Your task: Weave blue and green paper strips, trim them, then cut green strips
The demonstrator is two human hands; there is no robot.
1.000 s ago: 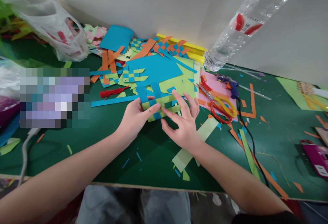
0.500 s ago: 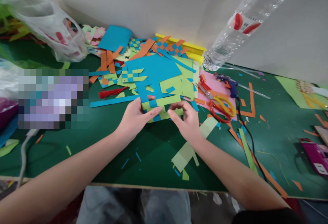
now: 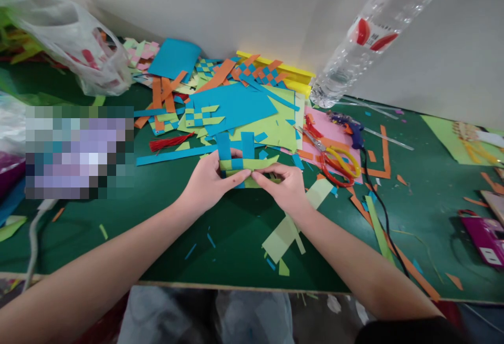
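Note:
Between my hands is a small woven paper piece [image 3: 237, 164] of light green and blue strips, held just above the green table. Two blue paper strips [image 3: 248, 145] stick up from its far side. My left hand [image 3: 212, 177] pinches its left part, thumb on top and fingers behind. My right hand [image 3: 280, 182] is closed on its right part, thumb and index finger meeting near the left thumb tip. The fingers cover much of the lower weave. Beyond lies a pile of blue sheets [image 3: 232, 105], with another woven green and blue piece [image 3: 200, 115] on it.
Scissors [image 3: 338, 163] with red and yellow handles lie right of my hands, near a dark blue glue gun [image 3: 356, 134] with a black cord. A plastic bottle [image 3: 354, 65] stands behind. At left are a pixelated object [image 3: 79, 152] and a plastic bag [image 3: 86, 44]. Paper scraps litter the table [image 3: 157, 249].
The right-hand blue strip now stands up from the woven piece, where it was folded or hidden before. My right fingertips have shifted left, meeting my left thumb. The view has moved slightly.

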